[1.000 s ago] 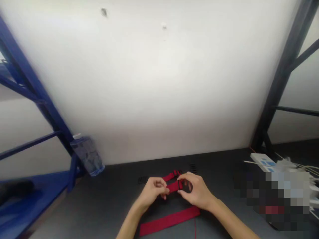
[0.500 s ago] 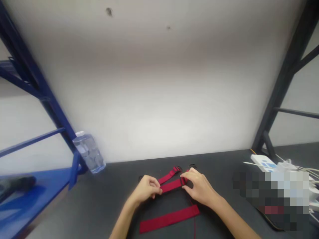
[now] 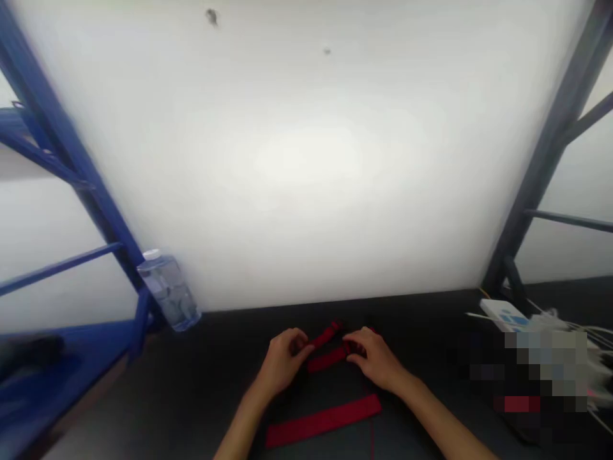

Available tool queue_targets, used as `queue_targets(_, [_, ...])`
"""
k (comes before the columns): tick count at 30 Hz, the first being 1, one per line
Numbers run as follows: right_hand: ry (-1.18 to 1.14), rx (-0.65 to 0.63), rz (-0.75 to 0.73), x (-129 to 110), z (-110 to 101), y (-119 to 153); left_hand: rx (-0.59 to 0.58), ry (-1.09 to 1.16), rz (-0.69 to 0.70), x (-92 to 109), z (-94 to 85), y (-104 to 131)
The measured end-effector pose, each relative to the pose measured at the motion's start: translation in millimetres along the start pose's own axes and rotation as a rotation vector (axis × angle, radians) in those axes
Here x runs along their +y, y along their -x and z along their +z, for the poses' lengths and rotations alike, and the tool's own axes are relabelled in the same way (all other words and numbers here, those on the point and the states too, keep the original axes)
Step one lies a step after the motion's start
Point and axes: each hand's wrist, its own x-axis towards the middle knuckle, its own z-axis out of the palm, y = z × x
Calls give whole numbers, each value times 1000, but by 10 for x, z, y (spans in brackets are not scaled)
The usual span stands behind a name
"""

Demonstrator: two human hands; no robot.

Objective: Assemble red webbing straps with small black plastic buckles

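Note:
A narrow red strap [image 3: 327,360] with dark buckle-like fittings lies bent into two strands between my hands. My left hand [image 3: 281,361] is curled, thumb and forefinger at the left end of the upper strand [image 3: 325,336]. The lower strand's left end shows just below those fingertips. Around the right part of the lower strand, by a dark slider, my right hand [image 3: 376,359] closes its thumb and fingers; the fingers partly hide it. Closer to me a wider, flat red strip [image 3: 323,420] lies on the black tabletop [image 3: 201,383], touched by neither hand.
A clear plastic bottle [image 3: 171,291] with a white cap leans near the blue frame post [image 3: 103,201] on the left. On the right lie a white and blue box [image 3: 505,313], white cables and a blurred-out patch. A thin red cord runs beside the strip. A pale wall stands behind.
My left fingers have left the end of the lower strand and shifted up to the upper one. My right hand stays nearly in place. The wall looks brighter and the tabletop darker.

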Motion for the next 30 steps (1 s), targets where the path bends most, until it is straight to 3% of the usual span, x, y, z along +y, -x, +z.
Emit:
queue_targets(2, [-14,2,-1,6,4,4,61,-95,99,-3,28,4])
queue_targets(5, [-18,-2,10,-3,10,5,-3,-199,168,-34,85,11])
queue_targets(10, [-37,-20,20,-51,6,13,-77,-207,170,-111,109,-1])
queue_targets(17, [-41,-32,47,-54,56,40,-66,-159,149,-155,59,4])
queue_targets(24, [-50,-27,53,-101,37,48,-26,-81,165,-3,-40,30])
queue_targets(30, [-91,-24,36,-103,37,41,-10,-88,227,226,171,77])
